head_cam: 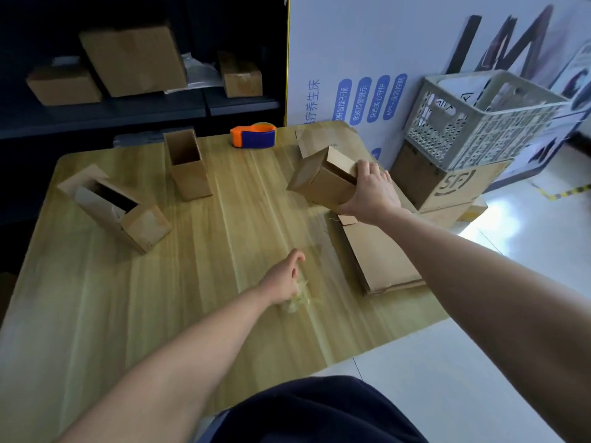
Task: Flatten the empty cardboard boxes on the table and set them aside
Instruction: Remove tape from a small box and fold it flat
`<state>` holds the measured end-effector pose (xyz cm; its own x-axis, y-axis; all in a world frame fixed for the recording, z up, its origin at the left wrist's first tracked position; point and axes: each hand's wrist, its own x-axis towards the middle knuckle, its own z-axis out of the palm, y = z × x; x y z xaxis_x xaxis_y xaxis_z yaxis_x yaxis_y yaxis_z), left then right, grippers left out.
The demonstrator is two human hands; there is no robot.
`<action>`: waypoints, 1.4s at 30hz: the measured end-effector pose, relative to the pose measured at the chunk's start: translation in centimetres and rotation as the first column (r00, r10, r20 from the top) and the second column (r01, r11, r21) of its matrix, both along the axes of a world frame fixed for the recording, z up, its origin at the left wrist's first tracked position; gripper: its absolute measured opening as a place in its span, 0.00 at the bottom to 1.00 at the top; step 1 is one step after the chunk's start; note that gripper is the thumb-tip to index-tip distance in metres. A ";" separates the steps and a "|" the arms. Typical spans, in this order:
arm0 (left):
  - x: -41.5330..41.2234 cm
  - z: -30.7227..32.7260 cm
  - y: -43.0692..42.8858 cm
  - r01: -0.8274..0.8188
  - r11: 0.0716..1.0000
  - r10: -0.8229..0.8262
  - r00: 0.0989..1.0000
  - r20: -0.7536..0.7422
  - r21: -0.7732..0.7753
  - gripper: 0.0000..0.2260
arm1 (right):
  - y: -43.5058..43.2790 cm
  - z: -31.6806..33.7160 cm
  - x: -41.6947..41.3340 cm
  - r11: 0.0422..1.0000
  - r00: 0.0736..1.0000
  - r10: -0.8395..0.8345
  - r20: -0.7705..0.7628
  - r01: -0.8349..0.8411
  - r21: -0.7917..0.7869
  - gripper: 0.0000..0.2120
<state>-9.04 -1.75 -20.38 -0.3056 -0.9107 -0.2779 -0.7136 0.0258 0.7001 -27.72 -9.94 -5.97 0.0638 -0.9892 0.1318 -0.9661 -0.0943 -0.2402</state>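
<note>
At the left of the frame a toppled box lies on the table, an upright open box behind it. At lower centre the left hand is loosely curled around crumpled clear tape. Right of centre, the right hand clamps a tilted box above the flattened stack. The one-handed grip looks risky: pressing now could skid the box into the stack.

matt cardboard boxes; glossy wood-grain table
</note>
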 end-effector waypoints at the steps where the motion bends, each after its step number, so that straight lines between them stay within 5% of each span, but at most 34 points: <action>1: -0.1 -0.3 0.0 -0.018 0.999 0.018 1.000 0.000 0.031 0.31 | -0.1 -0.1 0.1 1.000 1.000 0.010 0.003 -0.010 0.007 0.42; 7: 0.8 -0.2 0.2 -0.169 0.976 0.182 0.980 -0.086 0.140 0.46 | 0.4 -1.1 2.3 0.994 0.994 0.085 0.063 -0.088 0.058 0.41; 14: 4.0 1.4 0.3 -0.346 0.900 0.417 0.863 -0.286 0.267 0.32 | 1.1 -1.3 5.8 0.988 0.992 0.106 0.068 -0.113 0.101 0.39; 18: 5.5 2.0 0.7 -0.326 0.899 0.393 0.895 -0.213 0.291 0.23 | 1.7 -1.2 8.4 0.986 0.992 0.103 0.069 -0.111 0.127 0.39; 22: 7.1 3.3 0.8 -0.296 0.902 0.389 0.874 -0.292 0.315 0.14 | 2.3 -1.0 10.8 0.987 0.992 0.103 0.072 -0.111 0.114 0.39; 25: 8.5 4.7 0.7 -0.258 0.880 0.416 0.823 -0.386 0.399 0.14 | 2.6 -0.6 12.3 0.991 0.993 0.095 0.073 -0.101 0.089 0.40; 28: 9.0 5.5 1.1 -0.146 0.881 0.310 0.897 -0.316 0.450 0.19 | 2.8 0.1 13.4 0.994 0.994 0.073 0.080 -0.079 0.079 0.41; 31: 8.9 5.7 1.5 -0.130 0.913 0.228 0.948 -0.221 0.386 0.16 | 3.2 0.6 13.7 0.997 0.996 0.051 0.074 -0.056 0.060 0.40; 33: 9.3 6.2 1.1 -0.236 0.920 0.316 0.919 -0.237 0.314 0.13 | 3.6 0.7 13.7 0.998 0.997 0.043 0.067 -0.047 0.052 0.39; 37: 11.0 8.8 -0.3 -0.603 0.789 0.595 0.707 -0.382 0.112 0.07 | 4.1 0.2 14.1 0.997 0.999 0.025 0.041 -0.028 0.075 0.39; 42: 13.3 12.4 -0.3 -0.710 0.701 0.528 0.579 -0.622 -0.066 0.13 | 4.5 -1.0 16.3 0.986 0.998 0.042 0.043 -0.049 0.158 0.39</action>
